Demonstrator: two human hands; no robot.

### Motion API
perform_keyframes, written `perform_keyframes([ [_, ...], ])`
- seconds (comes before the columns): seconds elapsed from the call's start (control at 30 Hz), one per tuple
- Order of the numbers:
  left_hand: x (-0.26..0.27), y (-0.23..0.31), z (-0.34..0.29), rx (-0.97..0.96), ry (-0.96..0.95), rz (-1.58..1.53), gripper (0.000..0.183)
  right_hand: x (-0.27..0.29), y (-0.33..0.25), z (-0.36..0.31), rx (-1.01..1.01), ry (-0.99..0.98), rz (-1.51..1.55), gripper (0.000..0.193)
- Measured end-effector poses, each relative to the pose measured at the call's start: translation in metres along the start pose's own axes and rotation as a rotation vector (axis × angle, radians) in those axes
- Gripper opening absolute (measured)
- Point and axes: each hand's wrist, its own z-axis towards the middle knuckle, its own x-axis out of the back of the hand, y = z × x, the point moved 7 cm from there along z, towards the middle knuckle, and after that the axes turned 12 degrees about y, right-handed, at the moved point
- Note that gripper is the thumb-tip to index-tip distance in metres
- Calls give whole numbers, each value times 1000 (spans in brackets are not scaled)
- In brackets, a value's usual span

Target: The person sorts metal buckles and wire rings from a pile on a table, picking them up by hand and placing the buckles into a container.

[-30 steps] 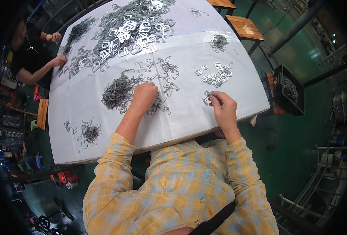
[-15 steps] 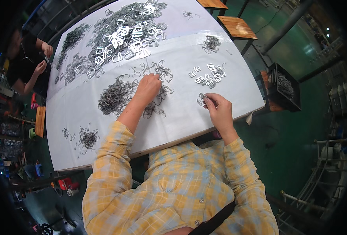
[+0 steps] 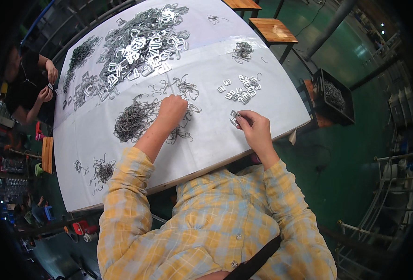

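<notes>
My right hand [image 3: 254, 127] pinches a flat silver metal buckle [image 3: 234, 118] between thumb and fingers, just above the white table covering near its front edge. Bent over the loose wire hooks [image 3: 187, 87], my left hand [image 3: 172, 111] has its fingers drawn together; whatever they grip is too small or hidden to make out. Left of that hand lies a dense heap of dark wire hooks [image 3: 133, 122]. Beyond my right hand, a small group of silver buckles [image 3: 244, 89] is spread on the white table [image 3: 206, 140].
A large heap of buckles [image 3: 139, 49] covers the far part of the table. Smaller hook piles lie at the near left [image 3: 104, 170] and far right [image 3: 242, 50]. A black crate [image 3: 330, 95] stands off the right edge. At the left edge, another person's hands [image 3: 48, 86] hold a small piece.
My left hand has drawn back slightly toward me from the far loose hooks. My right hand keeps the buckle in nearly the same place. The whole view has shifted a little.
</notes>
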Motion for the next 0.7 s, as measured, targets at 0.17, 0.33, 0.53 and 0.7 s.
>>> perform_keyframes([
  [0.17, 3, 9, 7, -64, 29, 91, 10, -1, -2, -1, 20, 10, -30, 12],
  [0.33, 19, -5, 9, 169, 131, -226, 7, 5, -3, -1, -17, 11, -46, 12],
  [0.53, 72, 60, -7, 202, 360, -1389, 7, 2, -4, -4, -67, 6, 44, 13],
  [0.7, 65, 76, -12, 213, 394, -1465, 9, -4, -14, -7, -53, -29, 58, 13],
])
